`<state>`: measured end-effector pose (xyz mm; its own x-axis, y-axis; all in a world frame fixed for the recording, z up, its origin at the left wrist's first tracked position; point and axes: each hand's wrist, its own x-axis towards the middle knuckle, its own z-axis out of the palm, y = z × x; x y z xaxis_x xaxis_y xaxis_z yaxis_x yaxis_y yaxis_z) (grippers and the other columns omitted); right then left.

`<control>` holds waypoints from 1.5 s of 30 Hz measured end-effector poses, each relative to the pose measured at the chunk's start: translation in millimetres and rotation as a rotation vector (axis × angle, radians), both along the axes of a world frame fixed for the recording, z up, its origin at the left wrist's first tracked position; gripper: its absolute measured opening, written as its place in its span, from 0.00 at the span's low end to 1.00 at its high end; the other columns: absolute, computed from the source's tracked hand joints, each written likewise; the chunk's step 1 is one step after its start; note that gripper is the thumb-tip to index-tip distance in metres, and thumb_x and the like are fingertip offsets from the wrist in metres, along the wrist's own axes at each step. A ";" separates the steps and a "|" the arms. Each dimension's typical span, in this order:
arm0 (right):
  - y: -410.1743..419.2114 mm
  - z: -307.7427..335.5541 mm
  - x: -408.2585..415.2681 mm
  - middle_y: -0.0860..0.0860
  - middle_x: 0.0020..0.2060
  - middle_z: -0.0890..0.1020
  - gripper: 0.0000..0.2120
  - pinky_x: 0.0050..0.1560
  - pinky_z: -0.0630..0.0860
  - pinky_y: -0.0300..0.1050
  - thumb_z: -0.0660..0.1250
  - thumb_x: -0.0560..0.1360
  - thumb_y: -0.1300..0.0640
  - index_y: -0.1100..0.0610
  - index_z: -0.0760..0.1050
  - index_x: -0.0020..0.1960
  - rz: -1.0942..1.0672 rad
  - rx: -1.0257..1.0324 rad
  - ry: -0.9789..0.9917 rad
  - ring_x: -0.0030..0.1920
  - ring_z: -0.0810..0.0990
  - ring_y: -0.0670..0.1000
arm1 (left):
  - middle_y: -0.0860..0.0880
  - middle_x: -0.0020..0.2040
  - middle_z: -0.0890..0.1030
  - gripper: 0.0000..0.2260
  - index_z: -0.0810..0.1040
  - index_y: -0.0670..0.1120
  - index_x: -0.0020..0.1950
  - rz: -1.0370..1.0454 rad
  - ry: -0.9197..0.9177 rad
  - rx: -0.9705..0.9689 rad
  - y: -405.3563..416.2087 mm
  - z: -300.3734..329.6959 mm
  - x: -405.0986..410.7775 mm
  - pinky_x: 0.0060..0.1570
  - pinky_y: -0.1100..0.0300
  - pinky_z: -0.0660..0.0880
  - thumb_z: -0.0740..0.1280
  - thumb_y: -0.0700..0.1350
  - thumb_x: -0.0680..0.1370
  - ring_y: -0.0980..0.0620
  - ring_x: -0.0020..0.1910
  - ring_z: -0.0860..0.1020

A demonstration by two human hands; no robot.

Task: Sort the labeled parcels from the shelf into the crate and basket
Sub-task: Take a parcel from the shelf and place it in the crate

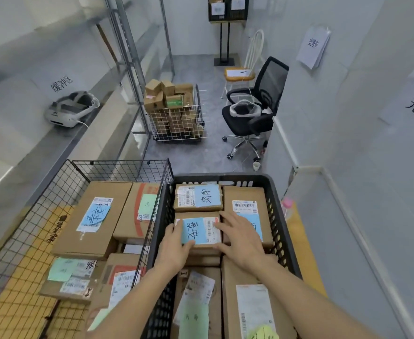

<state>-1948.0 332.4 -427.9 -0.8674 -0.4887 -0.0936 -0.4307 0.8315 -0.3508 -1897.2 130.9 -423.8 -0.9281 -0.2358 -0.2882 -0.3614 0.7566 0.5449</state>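
Crate w/ parcels right of wire basket; cart, chair behind

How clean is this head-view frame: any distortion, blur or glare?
Head view: wide-angle lens bows the metal shelf uprights and walls; lighting even and soft, no hard glare; the blue-labelled cardboard parcel under both hands (left hand, right hand) is sharp, the far white wire cart softer.

Both forearms are bare, no sleeves, rings or watch showing.
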 end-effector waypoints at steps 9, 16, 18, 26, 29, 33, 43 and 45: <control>7.6 -10.4 -6.9 0.43 0.81 0.53 0.30 0.80 0.42 0.50 0.61 0.79 0.36 0.42 0.61 0.79 0.065 0.018 0.011 0.81 0.46 0.47 | 0.51 0.77 0.59 0.42 0.58 0.45 0.80 -0.079 0.029 0.016 -5.5 -11.7 -6.4 0.66 0.65 0.65 0.76 0.55 0.74 0.55 0.72 0.63; 10.9 5.6 -8.3 0.43 0.81 0.53 0.32 0.79 0.46 0.48 0.60 0.80 0.36 0.43 0.58 0.80 0.102 0.035 -0.036 0.81 0.50 0.47 | 0.48 0.83 0.50 0.42 0.55 0.50 0.82 -0.083 0.014 -0.063 -4.4 4.8 -3.0 0.78 0.52 0.56 0.74 0.57 0.75 0.49 0.82 0.51; 10.5 19.3 -11.9 0.44 0.81 0.54 0.32 0.79 0.51 0.49 0.61 0.80 0.36 0.43 0.59 0.80 0.122 0.032 -0.027 0.80 0.54 0.48 | 0.50 0.83 0.50 0.41 0.55 0.51 0.83 -0.081 0.041 -0.095 -5.1 19.5 -2.0 0.77 0.52 0.57 0.73 0.56 0.76 0.51 0.81 0.51; -32.5 120.3 -18.1 0.46 0.81 0.54 0.33 0.78 0.53 0.50 0.58 0.80 0.34 0.45 0.57 0.81 0.197 0.044 0.140 0.81 0.53 0.49 | 0.54 0.82 0.56 0.33 0.58 0.57 0.81 -0.034 0.201 -0.301 -42.8 132.7 30.0 0.75 0.51 0.63 0.67 0.61 0.79 0.51 0.80 0.57; -71.3 168.4 -1.9 0.47 0.81 0.55 0.33 0.78 0.54 0.51 0.57 0.81 0.34 0.45 0.55 0.81 0.283 0.003 0.203 0.80 0.54 0.50 | 0.53 0.82 0.55 0.33 0.58 0.57 0.82 0.039 0.235 -0.378 -71.7 186.4 66.4 0.76 0.52 0.59 0.65 0.62 0.80 0.51 0.80 0.57; -138.9 235.6 49.7 0.45 0.81 0.56 0.33 0.77 0.58 0.49 0.59 0.81 0.36 0.43 0.53 0.82 0.408 -0.110 0.261 0.80 0.57 0.49 | 0.51 0.82 0.57 0.35 0.57 0.57 0.82 0.202 0.283 -0.468 -120.1 252.6 145.3 0.76 0.51 0.59 0.64 0.65 0.79 0.50 0.80 0.57; -284.9 364.0 331.5 0.44 0.80 0.60 0.38 0.73 0.68 0.54 0.59 0.78 0.30 0.43 0.53 0.82 0.774 -0.366 0.285 0.77 0.64 0.51 | 0.48 0.82 0.57 0.40 0.53 0.55 0.83 0.628 0.346 -0.679 -192.9 373.0 484.2 0.77 0.52 0.57 0.63 0.70 0.77 0.48 0.80 0.57; -303.3 379.3 399.9 0.44 0.80 0.59 0.37 0.74 0.67 0.54 0.60 0.78 0.31 0.43 0.54 0.81 0.844 -0.396 0.296 0.77 0.64 0.51 | 0.48 0.82 0.58 0.40 0.54 0.55 0.83 0.732 0.352 -0.707 -194.4 385.7 559.3 0.76 0.51 0.59 0.63 0.69 0.77 0.48 0.80 0.58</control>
<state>-1548.1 29.1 -48.6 -0.1804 -0.9088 0.3762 -0.9458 0.0553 -0.3199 -1337.8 -63.5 -38.1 -0.4982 -0.7758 0.3872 -0.7624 0.6046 0.2305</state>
